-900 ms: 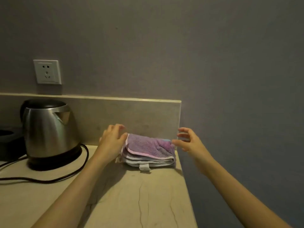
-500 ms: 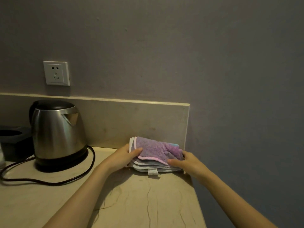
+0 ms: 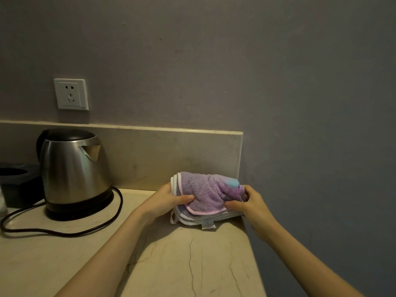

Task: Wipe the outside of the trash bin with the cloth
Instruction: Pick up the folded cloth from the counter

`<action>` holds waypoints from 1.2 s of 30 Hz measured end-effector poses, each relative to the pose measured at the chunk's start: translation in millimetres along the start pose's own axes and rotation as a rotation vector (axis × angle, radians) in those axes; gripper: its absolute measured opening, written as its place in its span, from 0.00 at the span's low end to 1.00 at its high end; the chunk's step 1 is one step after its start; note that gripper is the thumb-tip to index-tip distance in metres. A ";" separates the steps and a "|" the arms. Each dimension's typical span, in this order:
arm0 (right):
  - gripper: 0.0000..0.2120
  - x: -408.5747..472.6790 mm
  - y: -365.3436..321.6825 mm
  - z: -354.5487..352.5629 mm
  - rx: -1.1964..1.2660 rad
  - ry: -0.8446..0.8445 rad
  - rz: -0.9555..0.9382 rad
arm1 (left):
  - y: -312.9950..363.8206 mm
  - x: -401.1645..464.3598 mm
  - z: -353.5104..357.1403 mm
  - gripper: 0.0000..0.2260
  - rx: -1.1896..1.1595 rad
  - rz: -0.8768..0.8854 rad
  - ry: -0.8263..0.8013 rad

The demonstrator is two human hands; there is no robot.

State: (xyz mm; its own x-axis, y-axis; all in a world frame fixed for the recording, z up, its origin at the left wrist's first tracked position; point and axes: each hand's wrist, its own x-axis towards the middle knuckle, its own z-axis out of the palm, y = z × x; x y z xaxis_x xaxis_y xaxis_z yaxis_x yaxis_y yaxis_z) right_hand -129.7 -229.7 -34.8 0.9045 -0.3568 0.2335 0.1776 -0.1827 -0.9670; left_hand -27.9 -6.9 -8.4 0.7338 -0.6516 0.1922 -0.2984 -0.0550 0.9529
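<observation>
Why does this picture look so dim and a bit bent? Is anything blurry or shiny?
Head view: the light is low and warm, the wall murky grey; the backsplash ledge bows from the wide-angle lens; the kettle carries soft highlights; the left hand and right hand gripping the cloth look reasonably sharp, casting a shadow on the counter.

Purple cloth (image 3: 205,192) (pink-edged, one blue patch), steel-grey kettle (image 3: 74,170), beige veined counter (image 3: 192,264).

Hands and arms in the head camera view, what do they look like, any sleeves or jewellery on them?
Both forearms are bare as far as the frame shows, with no sleeve in view. The left hand and the right hand wear no gloves, and no watch, bracelet or ring shows on either. Fingernails look short and plain, though the dim light makes fine detail hard to tell.
</observation>
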 end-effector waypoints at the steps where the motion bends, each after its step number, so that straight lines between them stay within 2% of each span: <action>1: 0.22 -1.5 -2.8 -1.8 0.070 0.012 0.008 | 1.5 -1.0 3.5 0.13 -0.022 0.007 -0.007; 5: 0.19 -5.0 -14.8 -8.7 0.464 0.082 0.051 | 9.5 -3.3 20.9 0.11 -0.057 0.028 -0.050; 9: 0.15 -8.7 -26.1 -21.3 0.845 0.102 0.192 | 21.6 -6.3 41.5 0.12 -0.042 0.090 -0.047; 12: 0.19 -19.1 -34.2 -33.6 0.962 0.097 0.216 | 31.1 -8.0 62.9 0.11 -0.065 0.157 -0.037; 14: 0.19 -28.4 -37.9 -45.9 0.941 0.092 0.205 | 36.9 -7.8 79.2 0.11 -0.075 0.166 -0.034; 16: 0.15 -38.2 -42.2 -60.9 0.906 0.105 0.193 | 43.5 -6.4 96.3 0.09 -0.072 0.156 -0.019; 20: 0.14 -60.2 -46.5 -95.5 0.960 0.085 0.136 | 56.7 -0.1 134.4 0.10 -0.050 0.169 0.021; 24: 0.18 -87.6 -49.7 -143.7 0.951 0.143 0.139 | 72.2 7.2 183.9 0.07 -0.040 0.181 0.005; 28: 0.23 -122.6 -58.0 -215.0 0.873 0.221 0.092 | 86.5 17.1 250.8 0.10 0.024 0.158 0.009; 36: 0.15 -207.0 -55.4 -349.0 0.749 0.363 0.059 | 112.2 15.0 405.2 0.03 -0.108 0.105 -0.211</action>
State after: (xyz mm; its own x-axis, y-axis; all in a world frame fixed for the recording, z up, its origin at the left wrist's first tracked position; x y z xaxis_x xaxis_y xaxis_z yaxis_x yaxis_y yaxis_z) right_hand -462.0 -465.5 6.0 0.7622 -0.6430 0.0747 0.4607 0.4578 -0.7604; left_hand -297.6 -329.4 6.3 0.5553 -0.7936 0.2487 -0.2911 0.0946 0.9520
